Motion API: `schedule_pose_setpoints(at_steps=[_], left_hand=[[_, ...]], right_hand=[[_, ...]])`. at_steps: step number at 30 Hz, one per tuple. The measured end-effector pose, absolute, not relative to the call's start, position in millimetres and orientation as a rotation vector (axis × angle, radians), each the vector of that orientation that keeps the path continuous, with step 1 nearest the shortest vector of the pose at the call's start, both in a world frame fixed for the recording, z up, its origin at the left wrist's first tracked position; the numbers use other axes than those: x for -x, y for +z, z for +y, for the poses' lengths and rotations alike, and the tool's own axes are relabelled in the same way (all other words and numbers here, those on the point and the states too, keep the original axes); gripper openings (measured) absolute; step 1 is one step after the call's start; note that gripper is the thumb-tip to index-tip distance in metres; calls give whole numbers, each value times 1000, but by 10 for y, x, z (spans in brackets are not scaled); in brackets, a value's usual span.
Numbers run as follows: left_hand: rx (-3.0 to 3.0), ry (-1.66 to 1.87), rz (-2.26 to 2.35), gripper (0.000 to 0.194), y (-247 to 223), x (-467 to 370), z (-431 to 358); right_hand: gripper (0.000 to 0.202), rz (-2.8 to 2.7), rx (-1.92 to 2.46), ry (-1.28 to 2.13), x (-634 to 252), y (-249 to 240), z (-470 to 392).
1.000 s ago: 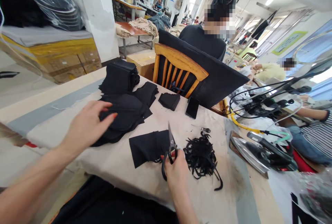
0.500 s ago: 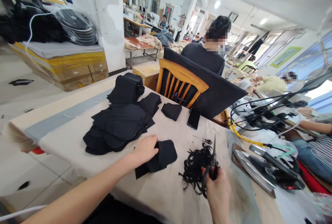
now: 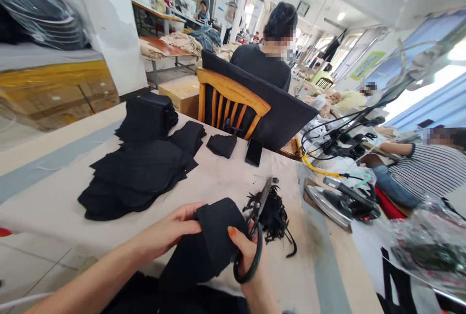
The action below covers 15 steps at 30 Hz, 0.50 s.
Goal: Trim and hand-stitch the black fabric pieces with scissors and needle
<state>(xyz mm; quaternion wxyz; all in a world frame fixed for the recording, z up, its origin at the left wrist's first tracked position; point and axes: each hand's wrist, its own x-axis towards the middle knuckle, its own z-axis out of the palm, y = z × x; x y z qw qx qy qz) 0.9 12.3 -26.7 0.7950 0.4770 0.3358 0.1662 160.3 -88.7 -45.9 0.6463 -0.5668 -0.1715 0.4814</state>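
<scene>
A black fabric piece [image 3: 220, 236] is lifted between my hands near the table's front edge. My left hand [image 3: 184, 224] pinches its left side, thumb toward me. My right hand [image 3: 247, 251] presses a thumb on the fabric's right side and also keeps hold of black-handled scissors [image 3: 259, 207], whose blades point up and away. Behind the scissors lies a heap of thin black fabric trimmings [image 3: 274, 214]. To the left spreads a large pile of black fabric pieces [image 3: 136, 173], with a taller stack [image 3: 145, 117] behind it.
A smartphone [image 3: 254, 152] and a small black fabric piece [image 3: 222, 145] lie at the table's far side. An iron [image 3: 333, 205] rests on the right, near cables. Beyond the table stand a wooden chair [image 3: 233, 91] and a seated person [image 3: 262, 61]; another person in stripes [image 3: 429, 168] sits right.
The black fabric piece has come up off the table in my left hand. My right hand has moved left with the scissors and now grips the fabric too. The view has turned right.
</scene>
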Motion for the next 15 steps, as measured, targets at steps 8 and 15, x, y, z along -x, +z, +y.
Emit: schedule_pose_setpoints(at_steps=[8,15], left_hand=[[-429,307,703,34,-435,-82,-354],[-70,371,768,16,-493,-203,-437]], right_hand=[[34,-454,1445,604,-1606,-518,-880],[37,-548,1609,324,-1622,-769,-960]])
